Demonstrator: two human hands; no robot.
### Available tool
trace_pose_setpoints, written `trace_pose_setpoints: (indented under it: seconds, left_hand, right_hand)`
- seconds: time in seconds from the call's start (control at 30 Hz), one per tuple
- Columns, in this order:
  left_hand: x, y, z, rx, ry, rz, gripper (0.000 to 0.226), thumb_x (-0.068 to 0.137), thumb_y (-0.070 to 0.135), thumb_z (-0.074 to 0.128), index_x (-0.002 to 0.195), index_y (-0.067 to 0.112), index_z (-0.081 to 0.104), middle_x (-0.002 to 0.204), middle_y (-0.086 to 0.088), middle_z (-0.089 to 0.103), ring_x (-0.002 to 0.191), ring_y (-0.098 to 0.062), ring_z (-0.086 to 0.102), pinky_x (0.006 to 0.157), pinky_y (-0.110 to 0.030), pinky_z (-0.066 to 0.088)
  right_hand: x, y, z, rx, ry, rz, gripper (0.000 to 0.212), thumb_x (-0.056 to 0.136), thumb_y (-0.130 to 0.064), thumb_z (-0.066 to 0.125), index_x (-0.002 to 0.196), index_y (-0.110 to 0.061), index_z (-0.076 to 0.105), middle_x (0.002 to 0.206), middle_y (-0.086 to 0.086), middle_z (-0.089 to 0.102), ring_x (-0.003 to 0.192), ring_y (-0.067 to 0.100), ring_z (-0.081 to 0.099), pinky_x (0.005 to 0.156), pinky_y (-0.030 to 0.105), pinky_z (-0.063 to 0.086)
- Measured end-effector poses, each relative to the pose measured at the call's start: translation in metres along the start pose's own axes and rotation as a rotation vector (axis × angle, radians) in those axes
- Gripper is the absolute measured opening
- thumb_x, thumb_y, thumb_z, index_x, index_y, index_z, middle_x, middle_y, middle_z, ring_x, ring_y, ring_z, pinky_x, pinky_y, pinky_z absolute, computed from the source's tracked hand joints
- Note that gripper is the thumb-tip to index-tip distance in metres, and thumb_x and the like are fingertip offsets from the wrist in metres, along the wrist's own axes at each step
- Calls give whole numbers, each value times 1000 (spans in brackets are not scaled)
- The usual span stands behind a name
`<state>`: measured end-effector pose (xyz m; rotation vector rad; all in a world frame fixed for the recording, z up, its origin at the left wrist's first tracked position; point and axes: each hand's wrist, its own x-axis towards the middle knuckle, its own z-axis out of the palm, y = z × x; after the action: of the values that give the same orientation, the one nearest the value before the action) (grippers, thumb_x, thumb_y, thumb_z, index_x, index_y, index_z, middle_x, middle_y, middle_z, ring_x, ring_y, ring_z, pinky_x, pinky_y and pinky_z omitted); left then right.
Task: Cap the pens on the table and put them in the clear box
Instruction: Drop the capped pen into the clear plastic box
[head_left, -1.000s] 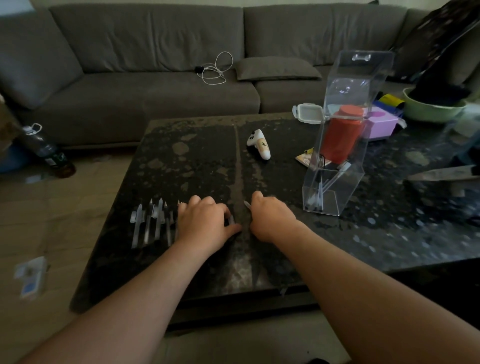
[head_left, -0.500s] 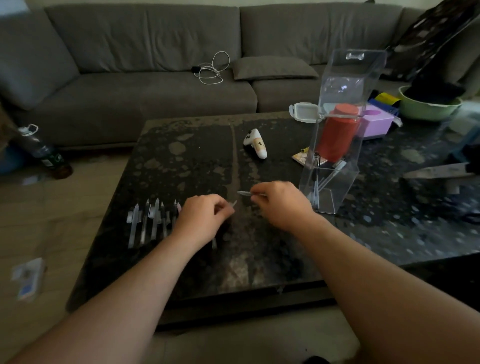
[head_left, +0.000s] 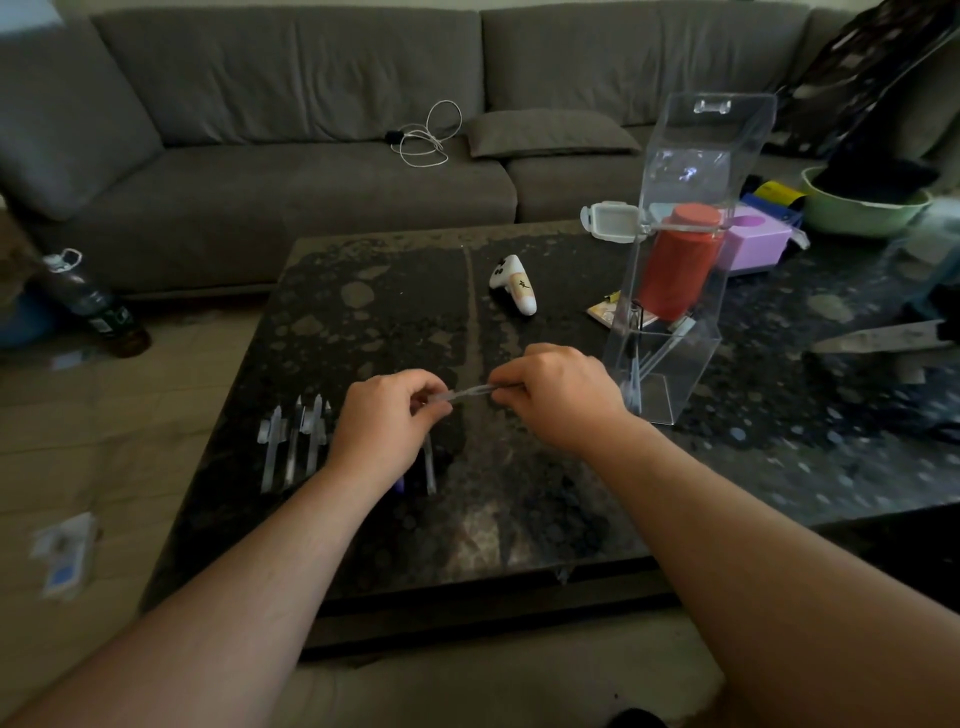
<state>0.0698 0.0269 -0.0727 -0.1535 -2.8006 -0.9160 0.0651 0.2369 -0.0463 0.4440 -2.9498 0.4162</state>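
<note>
A translucent pen is held level between my hands, a little above the dark stone table. My right hand pinches its right end. My left hand pinches the left end, where a small cap meets the tip. Several more clear pens and caps lie in a row on the table just left of my left hand, and one pen pokes out from under it. The clear box stands open-topped to the right of my right hand, with a few pens leaning inside its base.
A red canister shows through the clear box. A white controller lies mid-table, with a white lidded container, purple box and green bowl further back. A grey sofa stands behind, a bottle on the floor at left.
Both hands lifted off the table, each with a piece, and came together. The pen and cap, apart half a second ago, now meet between my hands.
</note>
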Motion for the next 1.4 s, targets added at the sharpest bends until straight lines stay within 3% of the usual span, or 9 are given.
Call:
trace_pose_setpoints:
  seconds: [0.43, 0.57, 0.7, 0.87, 1.0, 1.13, 1.2, 1.27, 1.4]
  left_hand:
    - [-2, 4, -4, -26, 73, 72, 14, 90, 27, 79, 102, 34, 79, 81, 26, 62, 78, 10, 57, 68, -9, 38]
    - [-2, 6, -6, -34, 99, 96, 15, 89, 26, 80, 102, 32, 80, 82, 25, 63, 76, 7, 58, 72, -11, 41]
    - [-1, 4, -6, -49, 129, 105, 17, 91, 22, 78, 105, 31, 80, 92, 21, 67, 90, -2, 63, 85, -25, 52]
    - [-1, 2, -8, -44, 125, 144, 17, 90, 19, 78, 104, 29, 79, 92, 21, 65, 90, -1, 62, 80, -15, 46]
    - [-2, 9, -10, -27, 162, 171, 16, 88, 16, 80, 99, 29, 80, 87, 21, 64, 87, -3, 62, 79, -22, 48]
    - [-5, 11, -8, -6, 108, 137, 14, 90, 21, 79, 99, 31, 79, 79, 31, 53, 76, 12, 52, 70, -6, 33]
    - [-6, 12, -4, -30, 81, 123, 13, 90, 24, 80, 99, 33, 80, 77, 30, 56, 75, 16, 53, 67, -4, 37]
    - [-7, 15, 1, -85, 60, 124, 14, 89, 25, 81, 100, 34, 80, 79, 28, 63, 77, 16, 58, 72, -3, 43]
    - [-6, 24, 6, -259, 78, 76, 18, 92, 28, 78, 108, 34, 75, 89, 21, 72, 86, 10, 65, 74, -5, 46]
  right_hand:
    - [-1, -13, 7, 32, 73, -37, 22, 99, -48, 59, 113, -40, 74, 95, -6, 58, 90, 20, 61, 72, 42, 56]
    - [-1, -15, 9, 25, 105, -53, 22, 99, -48, 59, 110, -38, 75, 93, -6, 59, 89, 20, 61, 68, 36, 52]
    - [0, -18, 8, 16, 110, -58, 23, 101, -50, 55, 107, -38, 74, 89, -8, 61, 87, 19, 60, 62, 34, 45]
    - [0, -22, 5, 15, 59, -39, 24, 102, -54, 51, 105, -42, 71, 88, -12, 63, 83, 16, 62, 54, 30, 36]
    - [1, -23, 2, 28, 51, 12, 32, 100, -64, 48, 105, -42, 71, 90, -13, 66, 83, 15, 62, 57, 31, 44]
    - [0, -20, 2, 75, -46, 43, 28, 99, -64, 49, 109, -48, 69, 98, -12, 67, 93, 17, 63, 63, 33, 45]
    - [-1, -19, 2, 95, -91, 55, 24, 102, -60, 49, 112, -49, 68, 103, -11, 67, 102, 20, 62, 79, 42, 52]
    - [-6, -21, 1, 50, -130, 50, 23, 104, -56, 46, 119, -53, 64, 111, -9, 67, 111, 23, 57, 89, 53, 44]
    - [-15, -18, -18, 68, 22, -36, 28, 107, -47, 41, 121, -39, 63, 102, -2, 67, 107, 27, 55, 78, 42, 40]
